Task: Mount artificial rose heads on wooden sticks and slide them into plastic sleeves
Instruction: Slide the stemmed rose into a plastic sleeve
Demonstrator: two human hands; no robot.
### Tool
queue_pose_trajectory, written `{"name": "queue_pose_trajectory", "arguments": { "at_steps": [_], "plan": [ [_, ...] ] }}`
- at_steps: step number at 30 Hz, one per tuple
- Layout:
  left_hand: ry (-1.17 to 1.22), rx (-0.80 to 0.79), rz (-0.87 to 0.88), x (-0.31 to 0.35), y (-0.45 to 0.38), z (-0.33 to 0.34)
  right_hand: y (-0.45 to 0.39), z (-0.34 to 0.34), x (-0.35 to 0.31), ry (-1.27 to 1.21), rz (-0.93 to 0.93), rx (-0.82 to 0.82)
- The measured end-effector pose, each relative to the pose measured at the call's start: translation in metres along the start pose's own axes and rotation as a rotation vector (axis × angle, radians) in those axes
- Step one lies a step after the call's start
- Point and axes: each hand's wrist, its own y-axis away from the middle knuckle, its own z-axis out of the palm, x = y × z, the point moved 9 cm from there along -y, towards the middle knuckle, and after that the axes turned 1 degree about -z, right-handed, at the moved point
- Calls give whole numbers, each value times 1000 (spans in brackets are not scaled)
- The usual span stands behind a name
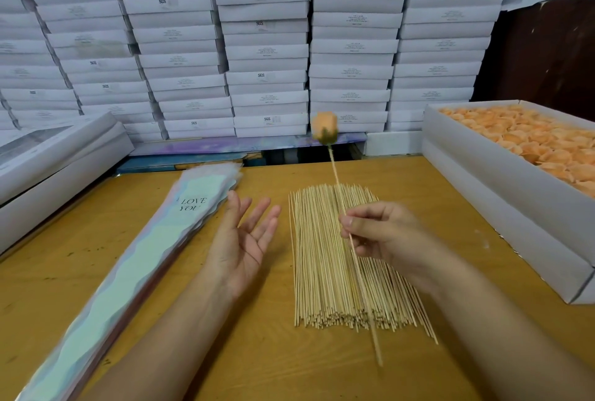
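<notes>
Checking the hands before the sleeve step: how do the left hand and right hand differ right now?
The left hand is open with fingers spread, palm turned inward; the right hand is curled. The left hand holds nothing, while the right hand pinches a wooden stick topped with an orange rose head. The left hand is beside the plastic sleeves; the right hand is above the stick pile. Both hover over the table.

The wooden table carries a sleeve stack, loose sticks, and white boxes.
</notes>
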Motion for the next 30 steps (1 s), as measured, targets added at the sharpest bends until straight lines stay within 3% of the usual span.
{"name": "queue_pose_trajectory", "arguments": {
  "at_steps": [6,17,20,23,26,28,30],
  "plan": [
    [4,40,-21,-1,-3,-7,-9,-5,22,-241,64,117],
    [-85,125,-45,3,-4,-18,-12,-15,34,-259,78,197],
    [-498,236,3,27,-4,-21,-13,-14,35,-260,77,189],
    [-1166,421,337,87,-4,-28,-14,-15,36,-257,75,179],
    [-1586,498,568,126,-7,-30,-15,-15,36,-245,72,172],
    [-1858,513,501,134,-21,-42,-16,-15,37,-232,71,166],
    [-2169,520,277,131,-36,-61,-16,-15,38,-223,66,158]
  ]
}}
